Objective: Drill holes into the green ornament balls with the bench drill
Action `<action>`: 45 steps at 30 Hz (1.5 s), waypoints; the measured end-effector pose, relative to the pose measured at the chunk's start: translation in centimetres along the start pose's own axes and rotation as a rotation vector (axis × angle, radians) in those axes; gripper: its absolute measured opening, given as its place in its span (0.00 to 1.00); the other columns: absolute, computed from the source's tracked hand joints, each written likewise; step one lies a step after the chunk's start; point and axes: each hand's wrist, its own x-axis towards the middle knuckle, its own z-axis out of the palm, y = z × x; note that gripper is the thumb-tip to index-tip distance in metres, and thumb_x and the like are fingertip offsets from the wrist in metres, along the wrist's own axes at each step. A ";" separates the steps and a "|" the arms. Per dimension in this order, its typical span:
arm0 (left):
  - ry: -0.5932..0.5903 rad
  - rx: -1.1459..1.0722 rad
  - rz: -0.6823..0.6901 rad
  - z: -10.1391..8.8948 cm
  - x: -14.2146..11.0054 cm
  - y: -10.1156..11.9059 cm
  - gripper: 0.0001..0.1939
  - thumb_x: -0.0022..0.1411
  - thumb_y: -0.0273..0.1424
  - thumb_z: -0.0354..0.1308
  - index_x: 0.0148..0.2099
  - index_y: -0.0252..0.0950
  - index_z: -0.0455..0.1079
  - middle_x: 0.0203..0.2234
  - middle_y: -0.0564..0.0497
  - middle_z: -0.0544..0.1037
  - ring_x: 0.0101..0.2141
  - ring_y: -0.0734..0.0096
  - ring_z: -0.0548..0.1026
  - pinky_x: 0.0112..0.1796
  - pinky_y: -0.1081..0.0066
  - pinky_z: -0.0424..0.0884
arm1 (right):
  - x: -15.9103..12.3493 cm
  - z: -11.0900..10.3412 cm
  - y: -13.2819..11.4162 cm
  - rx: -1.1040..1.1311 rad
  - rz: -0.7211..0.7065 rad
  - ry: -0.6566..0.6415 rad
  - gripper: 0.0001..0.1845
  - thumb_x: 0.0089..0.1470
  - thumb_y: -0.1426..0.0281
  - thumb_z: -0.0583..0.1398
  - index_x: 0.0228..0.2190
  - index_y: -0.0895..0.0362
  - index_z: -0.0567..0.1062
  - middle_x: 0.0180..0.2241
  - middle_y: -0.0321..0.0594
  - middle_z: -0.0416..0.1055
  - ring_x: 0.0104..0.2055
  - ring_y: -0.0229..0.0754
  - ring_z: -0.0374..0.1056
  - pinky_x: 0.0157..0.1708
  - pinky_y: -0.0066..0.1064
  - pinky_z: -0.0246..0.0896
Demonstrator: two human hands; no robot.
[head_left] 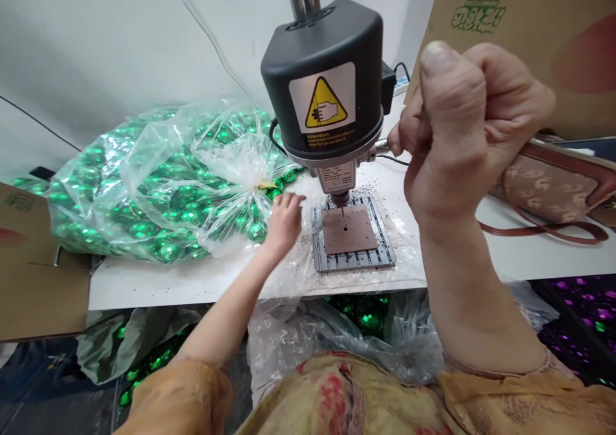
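1. On the white table stands one bench drill press, bearing one yellow warning label.
2. Under its single drill bit lies one square brown board with one dark round hole, flat on one slotted base plate; dark chips are scattered around both.
3. Two hands are in view. The right hand is curled into a fist, clamped on the one visible metal feed lever, its grip partly hidden. The left hand hangs left of the board with fingers half curled; whether they hold anything I cannot tell.
4. One large clear plastic bag, its neck gathered, contains green faceted balls, too many to count.
5. Two cardboard boxes show: a left box and a right box, contents hidden.
6. One patterned handbag with a brown strap lies at the right.
7. Below the table edge are more green balls among plastic, and purple pieces at right, uncounted.
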 end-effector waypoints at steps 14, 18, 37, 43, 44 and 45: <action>-0.256 0.042 -0.200 0.3 5.1 -5.9 0.22 0.58 0.23 0.60 0.55 0.37 0.71 0.49 0.40 0.73 0.48 0.53 0.76 0.49 0.60 0.71 | 0.1 -0.3 -0.8 -0.006 0.004 -0.040 0.26 0.58 0.63 0.61 0.17 0.53 0.53 0.16 0.29 0.48 0.16 0.29 0.47 0.19 0.30 0.47; -0.046 -0.754 -0.287 0.2 3.2 -2.7 0.24 0.59 0.40 0.64 0.54 0.37 0.66 0.38 0.47 0.77 0.38 0.63 0.77 0.37 0.66 0.74 | 0.0 -0.4 -0.7 -0.022 0.001 -0.062 0.26 0.59 0.61 0.60 0.18 0.54 0.52 0.16 0.28 0.49 0.16 0.28 0.49 0.18 0.28 0.48; -0.209 -0.900 -0.127 2.2 -0.6 4.9 0.26 0.54 0.38 0.71 0.53 0.37 0.71 0.38 0.49 0.79 0.36 0.69 0.75 0.36 0.70 0.72 | -0.2 -0.3 -0.9 0.053 -0.012 -0.045 0.25 0.59 0.70 0.59 0.17 0.54 0.52 0.15 0.28 0.49 0.15 0.28 0.48 0.18 0.29 0.47; -0.130 -0.874 -0.110 2.4 -1.0 6.0 0.24 0.54 0.35 0.71 0.52 0.36 0.71 0.41 0.47 0.79 0.38 0.68 0.76 0.37 0.70 0.73 | -0.8 -0.5 -1.1 -0.049 0.080 -0.028 0.26 0.61 0.64 0.58 0.19 0.55 0.51 0.18 0.29 0.47 0.18 0.26 0.50 0.21 0.25 0.50; -0.127 -0.879 -0.113 2.4 -1.0 6.0 0.24 0.54 0.35 0.71 0.52 0.36 0.71 0.41 0.47 0.80 0.38 0.67 0.77 0.38 0.70 0.74 | -1.0 -0.6 -1.1 -0.045 0.076 -0.026 0.26 0.60 0.63 0.58 0.19 0.54 0.50 0.18 0.29 0.46 0.18 0.27 0.50 0.21 0.26 0.50; -0.125 -0.879 -0.114 2.5 -1.0 6.0 0.24 0.54 0.34 0.71 0.52 0.36 0.71 0.42 0.47 0.80 0.39 0.67 0.77 0.39 0.69 0.74 | -1.2 -0.8 -1.1 -0.038 0.068 -0.023 0.26 0.60 0.63 0.59 0.19 0.54 0.50 0.17 0.29 0.46 0.18 0.27 0.50 0.20 0.27 0.50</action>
